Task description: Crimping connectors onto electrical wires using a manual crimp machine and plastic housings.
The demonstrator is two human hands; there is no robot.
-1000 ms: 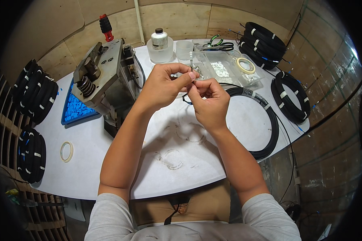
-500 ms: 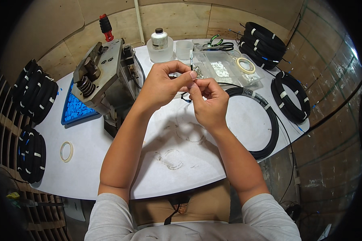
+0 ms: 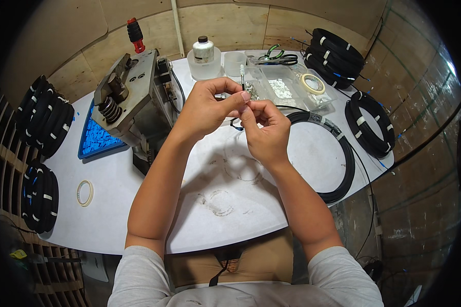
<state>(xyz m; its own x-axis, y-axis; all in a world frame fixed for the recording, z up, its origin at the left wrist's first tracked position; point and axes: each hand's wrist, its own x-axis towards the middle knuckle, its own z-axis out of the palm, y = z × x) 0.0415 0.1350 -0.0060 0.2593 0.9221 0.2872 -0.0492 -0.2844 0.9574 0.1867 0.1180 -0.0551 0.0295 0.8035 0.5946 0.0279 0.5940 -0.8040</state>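
Note:
In front of me, above the white table, my left hand pinches a black cable end between thumb and forefinger. The cable end points up past the fingertips, with a pale, whitish tip on it. Close against it, my right hand is closed too, its thumb and fingers pressed together just below the left fingertips on what looks like the same cable; the fingers hide most of that part. To the right lies a coil of black cable, with a strand running from it toward my hands.
A metal press stands on the left, beside a blue tray of small blue pieces. Behind my hands are a clear parts box, a bottle and pliers. Cable coils sit at both sides; a tape roll lies front left.
The cable's pale tip has shifted very slightly to the left. Both hands stay in nearly the same place and keep their grip.

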